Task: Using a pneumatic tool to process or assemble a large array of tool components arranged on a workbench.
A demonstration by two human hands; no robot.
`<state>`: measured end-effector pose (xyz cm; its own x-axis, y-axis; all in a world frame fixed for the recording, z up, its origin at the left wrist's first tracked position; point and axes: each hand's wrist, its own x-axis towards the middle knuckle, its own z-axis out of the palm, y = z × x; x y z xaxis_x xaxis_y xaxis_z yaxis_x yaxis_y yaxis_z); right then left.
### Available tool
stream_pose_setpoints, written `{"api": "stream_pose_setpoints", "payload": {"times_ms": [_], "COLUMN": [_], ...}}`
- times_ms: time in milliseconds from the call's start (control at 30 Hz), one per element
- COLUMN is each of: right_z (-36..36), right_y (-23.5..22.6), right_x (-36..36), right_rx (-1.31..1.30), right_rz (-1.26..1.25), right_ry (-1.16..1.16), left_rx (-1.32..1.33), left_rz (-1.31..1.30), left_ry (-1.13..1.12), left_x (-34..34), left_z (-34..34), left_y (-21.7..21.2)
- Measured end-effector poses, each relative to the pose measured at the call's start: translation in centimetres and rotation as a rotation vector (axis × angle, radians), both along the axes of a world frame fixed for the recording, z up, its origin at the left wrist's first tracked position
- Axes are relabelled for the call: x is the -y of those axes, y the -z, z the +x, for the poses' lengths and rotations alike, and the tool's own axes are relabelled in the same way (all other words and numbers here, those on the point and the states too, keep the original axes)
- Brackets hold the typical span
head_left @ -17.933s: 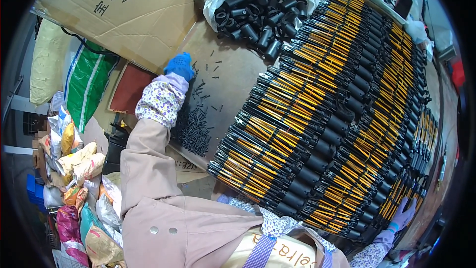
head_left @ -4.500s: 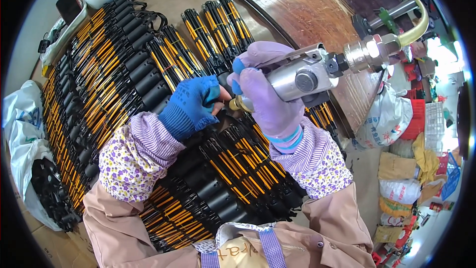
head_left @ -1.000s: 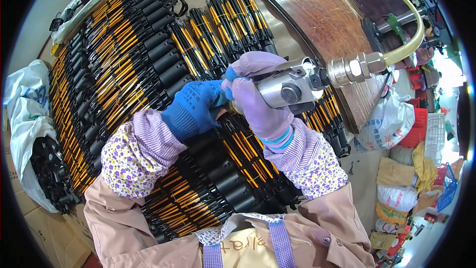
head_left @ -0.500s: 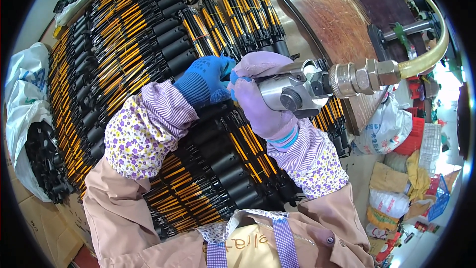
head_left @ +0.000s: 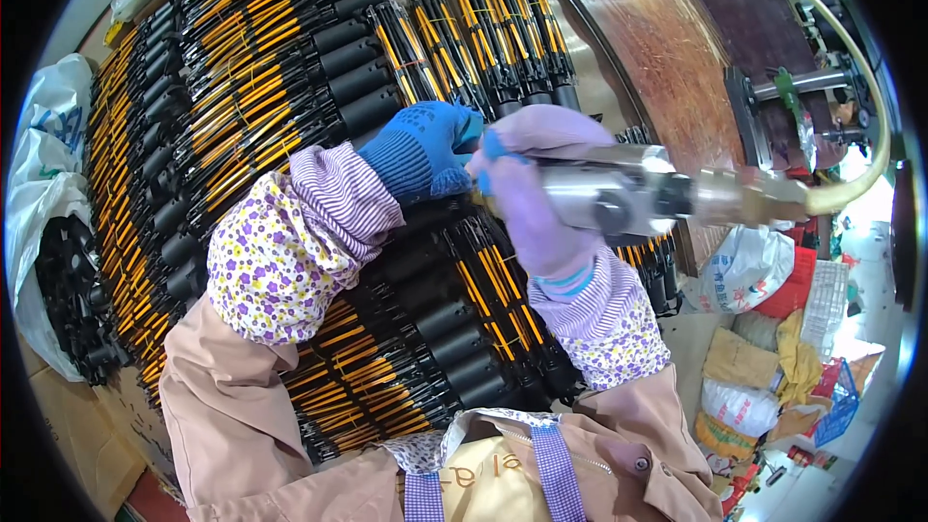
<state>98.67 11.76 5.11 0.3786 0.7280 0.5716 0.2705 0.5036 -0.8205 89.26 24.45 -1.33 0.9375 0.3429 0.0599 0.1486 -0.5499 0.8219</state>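
1. Your right hand [head_left: 534, 195], in a lilac glove, has its fingers clamped around the silver air tool [head_left: 619, 198].
2. Your left hand [head_left: 422, 148], blue-gloved, is curled shut at the tool's nose, at nine o'clock.
3. Both hang over the black-and-orange handles [head_left: 280, 68].

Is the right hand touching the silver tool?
Touching. The head view shows the right hand wrapped around the body of the silver tool.

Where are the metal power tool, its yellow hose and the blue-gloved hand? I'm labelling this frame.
metal power tool [head_left: 609, 198], head view, on its silver barrel.
yellow hose [head_left: 875, 106], head view, on its curved run.
left hand [head_left: 420, 150], head view, on the glove's back.
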Motion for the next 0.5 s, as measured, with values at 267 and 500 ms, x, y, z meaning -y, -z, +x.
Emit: {"api": "stream_pose_setpoints", "payload": {"times_ms": [267,500], "right_z": [-0.2,-0.3], "right_y": [-0.9,-1.0], "right_x": [1.5,1.5], "right_rx": [-0.289,-0.212], "right_rz": [-0.079,-0.119], "right_ry": [-0.045,-0.040], "left_rx": [-0.097,-0.118], "left_rz": [-0.102,-0.146], "left_ry": [0.008,0.008], "left_x": [0.1,0.1], "left_z": [0.2,0.1], "left_y": [-1.6,-1.6]}}
